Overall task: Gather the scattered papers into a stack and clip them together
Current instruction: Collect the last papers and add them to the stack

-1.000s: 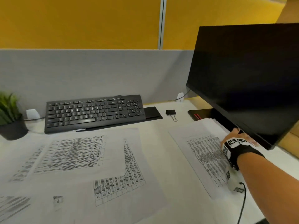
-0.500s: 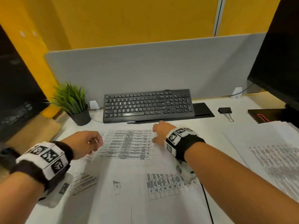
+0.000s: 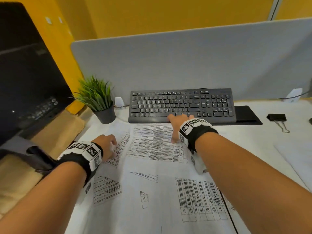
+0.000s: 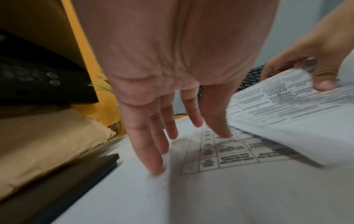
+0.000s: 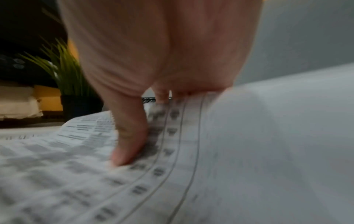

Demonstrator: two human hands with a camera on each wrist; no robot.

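Several printed sheets overlap on the white desk point(image 3: 244, 141). My right hand point(image 3: 179, 127) pinches the far edge of the top table-printed sheet point(image 3: 152, 146) just in front of the keyboard. In the left wrist view the right hand point(image 4: 306, 72) has its thumb on top of that sheet point(image 4: 287, 109) and lifts its edge off the desk. My left hand point(image 3: 108, 146) lies with straight fingers point(image 4: 149, 151) touching a lower sheet point(image 4: 229, 154) at the left. A black binder clip point(image 3: 276, 117) lies at the far right. More paper point(image 3: 295, 159) lies at the right edge.
A black keyboard point(image 3: 182, 105) stands behind the papers, with a black pad point(image 3: 246, 115) to its right. A potted plant point(image 3: 99, 100) and a dark monitor point(image 3: 25, 73) are at the left, above brown envelopes point(image 3: 57, 132). A grey partition point(image 3: 185, 65) closes the back.
The view swung left from the right-hand papers. My right hand left those papers and took hold of the sheet by the keyboard. My left hand came in and reached forward onto the left papers.
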